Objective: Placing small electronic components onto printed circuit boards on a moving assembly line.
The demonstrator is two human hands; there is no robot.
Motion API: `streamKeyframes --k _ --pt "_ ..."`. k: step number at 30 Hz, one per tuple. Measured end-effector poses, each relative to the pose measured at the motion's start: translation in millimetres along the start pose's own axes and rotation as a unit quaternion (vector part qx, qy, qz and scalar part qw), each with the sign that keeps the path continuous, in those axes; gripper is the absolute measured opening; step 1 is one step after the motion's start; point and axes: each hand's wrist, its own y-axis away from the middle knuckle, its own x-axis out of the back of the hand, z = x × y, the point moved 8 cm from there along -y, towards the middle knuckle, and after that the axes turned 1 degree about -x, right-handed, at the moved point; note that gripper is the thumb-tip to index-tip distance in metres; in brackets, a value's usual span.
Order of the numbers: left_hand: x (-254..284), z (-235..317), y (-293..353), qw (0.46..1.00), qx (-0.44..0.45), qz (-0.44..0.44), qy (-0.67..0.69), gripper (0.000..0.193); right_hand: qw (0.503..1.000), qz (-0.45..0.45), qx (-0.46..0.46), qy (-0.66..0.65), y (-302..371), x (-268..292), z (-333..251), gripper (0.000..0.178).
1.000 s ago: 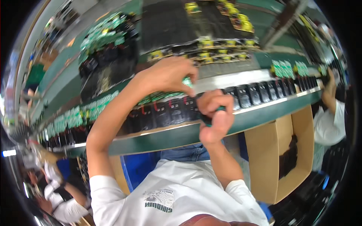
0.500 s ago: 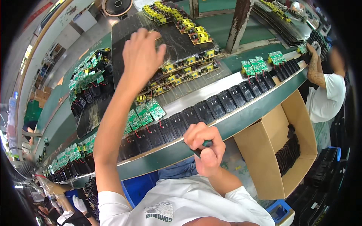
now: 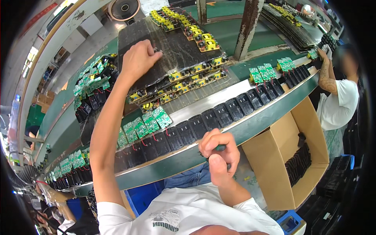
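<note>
My left hand [image 3: 138, 59] pinches a part on the black tray [image 3: 172, 47]; right hand [image 3: 219, 153], clenching a green tool [image 3: 219, 148], might clip housings [image 3: 203, 121] below that tray.

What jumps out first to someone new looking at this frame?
The long curved green conveyor crosses the middle, carrying a row of black plastic housings and green circuit boards. Beyond it, the left hand reaches up onto a stack of black trays edged with yellow-topped components, while the right hand is fisted around a dark green-handled tool near the belt's near edge. An open cardboard box of black parts sits lower right.
</note>
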Motion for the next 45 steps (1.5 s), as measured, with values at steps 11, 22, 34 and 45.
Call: streamKeyframes --k 11,22,34,45 --pt "79.8 111.9 184.3 0.944 -0.153 0.046 0.290 0.079 0.952 -0.009 -0.022 0.305 -43.2 -19.4 -14.3 0.047" --pt "72.2 129.4 221.6 0.964 -0.181 -0.046 0.190 0.070 0.934 -0.028 0.069 0.349 -22.9 -36.8 -15.3 0.017" --pt "74.3 129.5 216.6 0.950 -0.140 -0.086 0.264 0.021 0.977 -0.011 -0.101 0.187 -18.4 -11.3 10.2 0.008" --pt "45.6 116.2 202.3 0.879 -0.110 0.004 0.465 0.014 0.867 -0.020 0.111 0.485 -36.1 -15.4 -13.2 0.017"
